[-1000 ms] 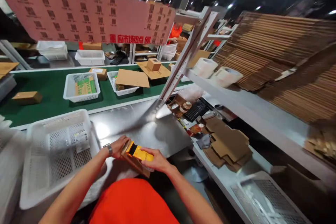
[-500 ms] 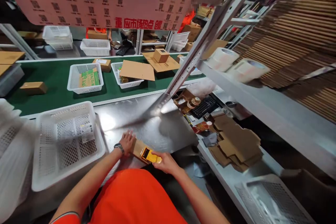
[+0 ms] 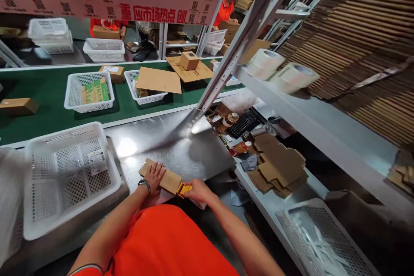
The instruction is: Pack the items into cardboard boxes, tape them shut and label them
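Little grip may be offered by the smooth metal counter (image 3: 203, 153), so anything pushed across it could be slid. The white basket (image 3: 39, 181) is set on the left, near the left arm (image 3: 111, 228), and could be knocked if that arm were swung outward. The brown carton (image 3: 170, 178) is placed towards the near side of the counter; its right end seems to be brought to the edge or past it, and it could be tipped by a hard press there. The hands are set apart: the left hand (image 3: 154, 176) is laid over the carton's top, and a twist could be allowed by too light a hold. The right hand (image 3: 198, 191) is clamped around the yellow tape dispenser (image 3: 185, 189), held at the carton's right end; if tilted, tape could be creased or laid askew
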A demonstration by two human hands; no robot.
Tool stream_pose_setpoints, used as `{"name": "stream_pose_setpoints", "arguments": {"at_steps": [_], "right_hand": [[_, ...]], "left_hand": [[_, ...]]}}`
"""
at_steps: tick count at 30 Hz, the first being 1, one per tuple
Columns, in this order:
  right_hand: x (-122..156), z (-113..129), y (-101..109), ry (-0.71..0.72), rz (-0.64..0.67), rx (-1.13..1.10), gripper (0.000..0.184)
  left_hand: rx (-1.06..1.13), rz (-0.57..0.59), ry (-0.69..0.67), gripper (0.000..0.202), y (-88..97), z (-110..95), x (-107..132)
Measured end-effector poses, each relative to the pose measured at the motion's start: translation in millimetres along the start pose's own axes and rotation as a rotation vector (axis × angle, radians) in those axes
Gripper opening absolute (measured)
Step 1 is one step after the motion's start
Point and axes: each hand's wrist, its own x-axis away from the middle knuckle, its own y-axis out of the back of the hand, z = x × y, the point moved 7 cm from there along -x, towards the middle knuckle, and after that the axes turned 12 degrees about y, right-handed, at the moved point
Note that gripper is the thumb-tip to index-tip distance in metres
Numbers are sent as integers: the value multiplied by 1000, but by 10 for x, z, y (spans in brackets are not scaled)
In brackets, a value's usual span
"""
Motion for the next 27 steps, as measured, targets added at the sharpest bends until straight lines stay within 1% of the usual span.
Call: {"name": "stream_pose_setpoints", "arguments": {"at_steps": [2, 3, 4, 6, 7, 8, 9, 10, 11, 12, 13, 14, 15, 16, 17, 18, 19, 20, 21, 22, 24, 27], "right_hand": [[-52, -53, 30, -7, 26, 12, 27], [-56, -112, 89, -8, 16, 37, 26], [-57, -188, 174, -8, -13, 71, 27], [-95, -372, 408, -23, -130, 174, 40], [-149, -466, 508, -44, -174, 239, 48], [-229, -546, 577, -67, -197, 305, 57], [-329, -603, 607, -86, -202, 373, 63], [-437, -633, 597, -99, -196, 446, 68], [-539, -634, 552, -103, -195, 521, 72], [-622, -609, 473, -93, -208, 590, 75], [-685, -564, 354, -65, -230, 641, 76], [-726, -513, 191, -22, -249, 669, 77], [-752, -460, -14, 42, -257, 664, 79], [-772, -420, -267, 117, -224, 629, 81], [-788, -397, -549, 191, -157, 581, 83], [-798, -382, -812, 257, -103, 537, 86], [-811, -386, -1031, 291, -74, 503, 87], [-834, -396, -1189, 304, -77, 479, 86], [-870, -408, -1296, 303, -89, 469, 84], [-920, -415, -1350, 288, -107, 467, 83], [-1045, -394, -1339, 236, -124, 484, 81], [-1220, -260, -1148, 142, -110, 507, 81]], "left_hand": [[23, 0, 4, 138, 21, -15, 3], [50, 2, 5, 140, 37, -26, 10], [87, 6, 5, 141, 59, -38, 21], [193, -26, 6, 140, 161, -27, 50], [258, -72, 13, 133, 251, 18, 69], [325, -142, 24, 122, 369, 103, 96], [385, -230, 44, 107, 509, 236, 139], [432, -329, 83, 91, 660, 423, 200], [457, -419, 158, 77, 801, 666, 280], [463, -490, 262, 66, 924, 953, 378], [456, -537, 381, 60, 1023, 1262, 491], [439, -559, 503, 57, 1093, 1576, 613], [422, -562, 614, 55, 1134, 1877, 738], [410, -552, 702, 55, 1143, 2148, 856], [402, -533, 769, 54, 1123, 2380, 961], [397, -507, 822, 54, 1073, 2571, 1052], [391, -471, 874, 55, 995, 2724, 1129], [383, -430, 915, 58, 902, 2835, 1188], [375, -389, 941, 62, 805, 2905, 1229], [364, -353, 948, 65, 718, 2942, 1251], [336, -305, 910, 62, 604, 2944, 1249], [282, -273, 794, 48, 584, 2912, 1223]]}}
